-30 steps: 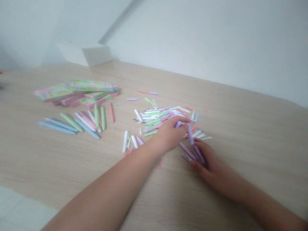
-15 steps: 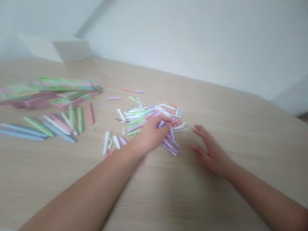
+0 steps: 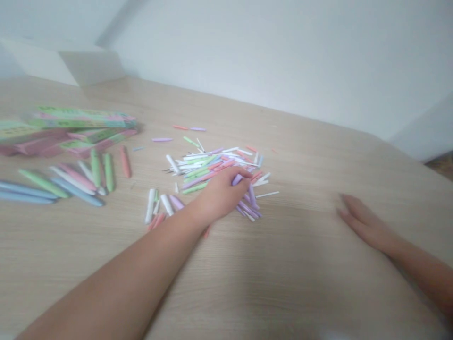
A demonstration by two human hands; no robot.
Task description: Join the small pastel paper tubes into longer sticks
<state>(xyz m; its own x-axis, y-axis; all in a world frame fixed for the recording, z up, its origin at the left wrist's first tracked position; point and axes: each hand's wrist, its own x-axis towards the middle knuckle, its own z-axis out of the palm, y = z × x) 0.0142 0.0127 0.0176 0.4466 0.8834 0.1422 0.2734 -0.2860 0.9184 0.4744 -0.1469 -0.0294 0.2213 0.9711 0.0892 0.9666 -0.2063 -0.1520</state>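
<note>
Around the mixed pile of pen parts (image 3: 203,168), the work is seemingly being shown only partly done. At the pile's near right edge, a small bunch of purple pieces (image 3: 249,208) is being formed, with a white end showing among them. That grouping by colour looks like the part being achieved. Most is apparently being left to do, since white, green, purple, blue and coral parts are being jumbled together across the pile, and a few white tubes (image 3: 150,206) are being strewn just in front of it, towards its left. Well to the left of the pile, whole-looking pens (image 3: 78,191) are being set apart in a loose row, and behind them printed cartons (image 3: 81,118) are being stacked.

The left hand (image 3: 226,189) is being held over the pile's near right side, its fingers curled; a purple tube (image 3: 237,180) is seemingly being pinched between thumb and forefinger, just above the purple bunch. Whether anything more is being gripped under the palm cannot be told. The right hand (image 3: 364,219) is being held well to the right of the pile, fingers loosely extended, and nothing is visibly being grasped by it.
</note>
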